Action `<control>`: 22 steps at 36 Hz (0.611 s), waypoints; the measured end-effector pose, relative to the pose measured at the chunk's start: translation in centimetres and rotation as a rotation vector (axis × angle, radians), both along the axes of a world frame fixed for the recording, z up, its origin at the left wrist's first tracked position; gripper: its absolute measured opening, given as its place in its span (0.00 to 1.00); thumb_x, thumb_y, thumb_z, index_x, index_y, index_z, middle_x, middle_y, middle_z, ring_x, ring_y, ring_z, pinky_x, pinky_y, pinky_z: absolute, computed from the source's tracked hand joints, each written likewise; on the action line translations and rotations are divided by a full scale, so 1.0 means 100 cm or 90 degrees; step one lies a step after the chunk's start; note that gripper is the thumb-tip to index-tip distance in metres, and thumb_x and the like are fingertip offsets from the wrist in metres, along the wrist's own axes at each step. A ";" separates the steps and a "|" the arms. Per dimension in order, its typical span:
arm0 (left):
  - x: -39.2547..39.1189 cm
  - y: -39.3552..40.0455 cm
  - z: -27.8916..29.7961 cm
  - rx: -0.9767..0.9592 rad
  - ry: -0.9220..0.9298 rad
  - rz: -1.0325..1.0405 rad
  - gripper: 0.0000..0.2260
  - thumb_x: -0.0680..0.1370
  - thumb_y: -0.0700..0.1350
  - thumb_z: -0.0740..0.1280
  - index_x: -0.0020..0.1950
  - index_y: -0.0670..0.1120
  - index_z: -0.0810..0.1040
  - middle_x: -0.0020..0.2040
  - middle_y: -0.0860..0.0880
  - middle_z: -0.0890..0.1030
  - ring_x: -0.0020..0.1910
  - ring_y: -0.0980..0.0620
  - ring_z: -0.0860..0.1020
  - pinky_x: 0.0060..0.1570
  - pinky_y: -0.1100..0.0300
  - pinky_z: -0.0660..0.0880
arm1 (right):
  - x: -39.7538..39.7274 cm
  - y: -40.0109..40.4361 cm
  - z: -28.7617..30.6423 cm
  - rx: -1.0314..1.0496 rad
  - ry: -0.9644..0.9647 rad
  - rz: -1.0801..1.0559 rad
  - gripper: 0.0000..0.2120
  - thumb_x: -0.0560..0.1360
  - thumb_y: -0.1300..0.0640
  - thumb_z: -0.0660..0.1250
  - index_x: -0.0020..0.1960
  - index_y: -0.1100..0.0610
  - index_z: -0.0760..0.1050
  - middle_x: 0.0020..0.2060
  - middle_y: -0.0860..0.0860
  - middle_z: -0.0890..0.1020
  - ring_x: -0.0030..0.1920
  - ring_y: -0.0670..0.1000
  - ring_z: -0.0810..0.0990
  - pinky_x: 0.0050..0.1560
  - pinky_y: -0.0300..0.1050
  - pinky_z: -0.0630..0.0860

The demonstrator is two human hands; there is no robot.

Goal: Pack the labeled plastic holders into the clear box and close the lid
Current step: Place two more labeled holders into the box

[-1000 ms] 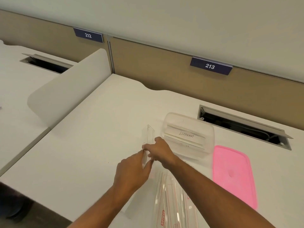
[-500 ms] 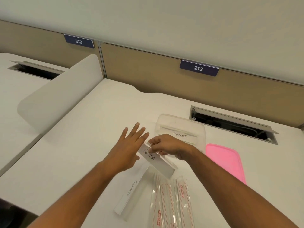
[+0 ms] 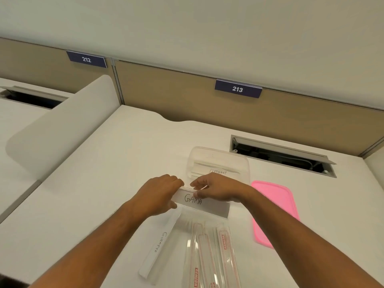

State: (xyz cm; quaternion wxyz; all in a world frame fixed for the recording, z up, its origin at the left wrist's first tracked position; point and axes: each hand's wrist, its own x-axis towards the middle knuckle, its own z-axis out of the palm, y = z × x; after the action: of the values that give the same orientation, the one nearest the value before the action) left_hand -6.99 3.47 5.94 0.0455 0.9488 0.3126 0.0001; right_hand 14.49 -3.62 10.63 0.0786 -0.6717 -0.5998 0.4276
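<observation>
A clear holder labeled GAMA [image 3: 204,204] is held level just in front of the clear box [image 3: 245,163]. My left hand [image 3: 160,194] grips its left end, and my right hand [image 3: 216,189] pinches its top edge near the middle. Inside the box lies a holder labeled ELEPHANT [image 3: 218,171]. The pink lid [image 3: 274,210] lies flat on the desk to the right of the box. A holder labeled GIRAFFE [image 3: 159,242] lies on the desk below my hands, beside several clear holders with red print [image 3: 209,252].
The white desk [image 3: 104,183] ends at a tan partition with a 213 sign [image 3: 238,88]. An open cable slot [image 3: 280,155] sits behind the box. A white curved divider [image 3: 62,125] stands at the left.
The GAMA holder turned from tilted to level. My left hand, spread open beside it before, has closed on its left end. The view shifted slightly.
</observation>
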 end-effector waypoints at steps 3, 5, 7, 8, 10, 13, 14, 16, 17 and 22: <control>0.000 0.001 0.001 -0.011 -0.008 0.008 0.27 0.71 0.57 0.74 0.67 0.53 0.69 0.57 0.56 0.76 0.54 0.53 0.74 0.46 0.59 0.72 | 0.006 -0.005 0.001 0.019 -0.129 0.047 0.27 0.74 0.45 0.71 0.71 0.49 0.72 0.65 0.48 0.78 0.63 0.48 0.76 0.65 0.47 0.72; 0.001 0.004 0.002 -0.023 -0.017 0.016 0.27 0.71 0.58 0.73 0.66 0.54 0.70 0.56 0.56 0.76 0.53 0.53 0.74 0.45 0.59 0.72 | 0.011 -0.010 0.001 0.031 -0.176 0.058 0.29 0.72 0.44 0.73 0.71 0.49 0.71 0.65 0.47 0.78 0.63 0.49 0.76 0.63 0.47 0.73; 0.002 0.006 0.004 -0.041 -0.025 0.026 0.26 0.71 0.58 0.72 0.66 0.54 0.70 0.54 0.56 0.76 0.52 0.54 0.74 0.45 0.59 0.72 | 0.015 -0.014 0.001 0.054 -0.195 0.057 0.29 0.70 0.44 0.74 0.69 0.47 0.72 0.62 0.45 0.79 0.59 0.49 0.76 0.58 0.46 0.75; 0.003 0.007 0.006 -0.050 -0.028 0.029 0.26 0.71 0.58 0.72 0.65 0.54 0.70 0.54 0.57 0.76 0.51 0.54 0.75 0.45 0.59 0.72 | 0.017 -0.016 0.002 0.066 -0.198 0.054 0.29 0.69 0.44 0.75 0.67 0.47 0.72 0.60 0.44 0.79 0.57 0.49 0.77 0.55 0.47 0.76; 0.005 0.008 0.009 -0.062 -0.034 0.031 0.25 0.70 0.59 0.72 0.65 0.55 0.70 0.53 0.57 0.76 0.49 0.53 0.76 0.45 0.59 0.73 | 0.021 -0.019 0.002 0.086 -0.215 0.056 0.28 0.68 0.45 0.76 0.66 0.46 0.72 0.57 0.44 0.79 0.54 0.49 0.77 0.51 0.47 0.78; 0.011 0.013 0.014 -0.081 -0.046 0.033 0.25 0.70 0.59 0.71 0.65 0.56 0.70 0.53 0.58 0.76 0.50 0.54 0.76 0.46 0.58 0.74 | 0.026 -0.022 0.003 0.114 -0.254 0.057 0.31 0.67 0.47 0.76 0.68 0.45 0.70 0.58 0.45 0.78 0.56 0.50 0.76 0.53 0.49 0.78; 0.013 0.014 0.015 -0.087 -0.051 0.032 0.26 0.70 0.59 0.71 0.65 0.57 0.70 0.53 0.59 0.77 0.50 0.54 0.76 0.46 0.58 0.74 | 0.028 -0.023 0.004 0.123 -0.264 0.055 0.31 0.67 0.47 0.75 0.68 0.45 0.69 0.59 0.45 0.78 0.57 0.50 0.76 0.54 0.49 0.77; 0.016 0.017 0.018 -0.099 -0.061 0.030 0.26 0.69 0.60 0.72 0.65 0.57 0.70 0.54 0.60 0.77 0.50 0.55 0.76 0.47 0.59 0.74 | 0.031 -0.022 0.006 0.137 -0.277 0.055 0.30 0.68 0.48 0.75 0.68 0.46 0.70 0.60 0.44 0.78 0.58 0.50 0.76 0.56 0.50 0.76; 0.019 0.018 0.020 -0.106 -0.068 0.028 0.26 0.69 0.60 0.73 0.65 0.57 0.70 0.54 0.60 0.77 0.50 0.56 0.76 0.46 0.59 0.74 | 0.034 -0.022 0.007 0.143 -0.282 0.055 0.29 0.68 0.48 0.75 0.66 0.46 0.70 0.59 0.44 0.78 0.58 0.50 0.76 0.55 0.49 0.76; 0.031 0.029 0.028 -0.117 -0.093 0.003 0.26 0.68 0.60 0.75 0.62 0.58 0.71 0.53 0.62 0.78 0.47 0.58 0.74 0.41 0.62 0.69 | 0.047 -0.022 0.013 0.166 -0.299 0.036 0.28 0.68 0.47 0.74 0.66 0.46 0.71 0.58 0.43 0.77 0.57 0.49 0.75 0.52 0.45 0.73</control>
State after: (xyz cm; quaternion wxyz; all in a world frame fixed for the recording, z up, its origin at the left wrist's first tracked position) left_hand -3.84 6.37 8.76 0.1547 0.9374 0.3092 0.0411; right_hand 19.21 -5.79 11.91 0.0115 -0.7195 -0.6704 0.1812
